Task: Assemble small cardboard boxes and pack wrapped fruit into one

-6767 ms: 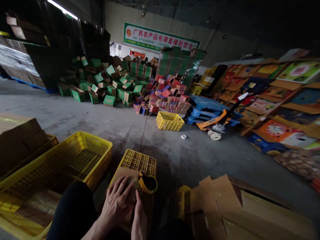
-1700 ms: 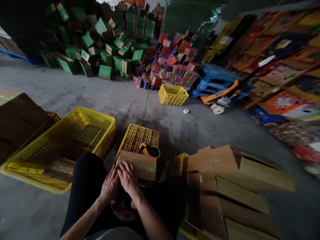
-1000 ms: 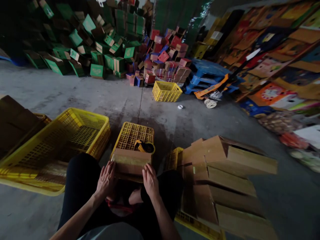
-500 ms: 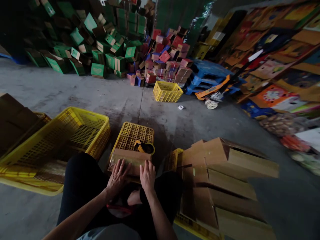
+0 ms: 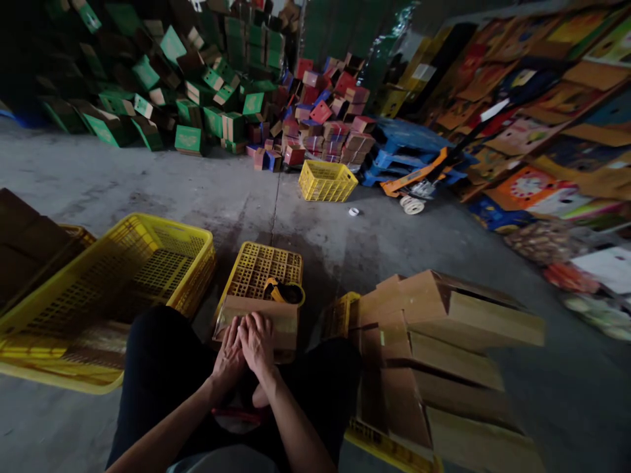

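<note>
Carton (image 5: 284,319) crosswise on yellow crate (image 5: 254,264).
Long axis runs left-right; left hand (image 5: 229,351) and right hand (image 5: 257,343) together, side by side, fingers flat on its top, pointing away.

Face down, side by side
My left hand (image 5: 230,353) and right hand (image 5: 257,340) lie flat, touching; both point forward; my bare forearms (image 5: 296,420) slant inward.
</note>
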`<state>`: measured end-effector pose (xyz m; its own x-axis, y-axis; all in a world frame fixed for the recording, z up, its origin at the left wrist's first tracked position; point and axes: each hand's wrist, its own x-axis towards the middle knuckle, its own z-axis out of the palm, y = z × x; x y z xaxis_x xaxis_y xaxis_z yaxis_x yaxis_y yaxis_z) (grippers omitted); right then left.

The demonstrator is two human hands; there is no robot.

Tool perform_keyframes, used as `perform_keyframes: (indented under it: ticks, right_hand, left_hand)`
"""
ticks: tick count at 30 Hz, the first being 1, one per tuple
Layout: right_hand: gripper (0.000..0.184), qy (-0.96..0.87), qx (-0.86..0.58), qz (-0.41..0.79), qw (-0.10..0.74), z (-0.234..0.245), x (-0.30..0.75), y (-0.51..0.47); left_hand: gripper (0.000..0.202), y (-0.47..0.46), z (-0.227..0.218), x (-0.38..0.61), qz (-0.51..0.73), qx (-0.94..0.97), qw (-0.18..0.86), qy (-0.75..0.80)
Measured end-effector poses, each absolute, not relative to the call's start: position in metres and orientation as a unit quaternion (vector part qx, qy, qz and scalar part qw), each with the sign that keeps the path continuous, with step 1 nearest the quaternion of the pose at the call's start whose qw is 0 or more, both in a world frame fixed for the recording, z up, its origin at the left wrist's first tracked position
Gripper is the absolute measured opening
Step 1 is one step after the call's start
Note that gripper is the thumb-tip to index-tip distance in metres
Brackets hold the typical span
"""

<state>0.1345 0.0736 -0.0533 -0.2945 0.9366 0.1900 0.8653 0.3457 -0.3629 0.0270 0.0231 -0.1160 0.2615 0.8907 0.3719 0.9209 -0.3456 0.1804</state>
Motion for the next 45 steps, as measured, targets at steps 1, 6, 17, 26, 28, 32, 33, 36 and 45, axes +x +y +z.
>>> perform_keyframes:
  ticks: [1,6,17,26,28,32,33,36,45]
  right_hand:
    - [0.033,-0.800,-0.561,0.092,0.192,-0.054,0.136,0.074]
    - [0.037,-0.775,-0.596,0.054,0.202,-0.056,0.171,0.076]
    - [0.045,-0.675,-0.617,0.224,0.337,-0.094,0.273,0.095]
    - [0.064,-0.626,-0.603,0.362,0.337,-0.094,0.295,0.098]
    - [0.065,-0.613,-0.600,0.382,0.343,-0.094,0.296,0.093]
    - [0.063,-0.596,-0.601,0.404,0.347,-0.094,0.296,0.085]
    - [0.062,-0.593,-0.602,0.406,0.348,-0.093,0.296,0.083]
    - [0.060,-0.585,-0.612,0.403,0.348,-0.092,0.294,0.078]
    - [0.041,-0.579,-0.661,0.354,0.319,-0.079,0.287,0.069]
  left_hand:
    - [0.059,0.024,-0.115,0.026,-0.210,-0.793,0.034,-0.572]
    - [0.051,0.030,-0.102,0.022,-0.220,-0.779,0.002,-0.587]
    - [0.057,0.047,-0.091,0.063,-0.182,-0.803,-0.063,-0.564]
    - [0.086,0.051,-0.090,0.090,-0.090,-0.843,-0.072,-0.526]
    - [0.093,0.049,-0.092,0.090,-0.076,-0.842,-0.062,-0.530]
    - [0.101,0.049,-0.096,0.094,-0.060,-0.839,-0.051,-0.539]
    - [0.101,0.048,-0.096,0.095,-0.061,-0.839,-0.049,-0.538]
    - [0.097,0.047,-0.099,0.097,-0.068,-0.838,-0.040,-0.541]
    - [0.088,0.046,-0.107,0.101,-0.063,-0.832,-0.042,-0.550]
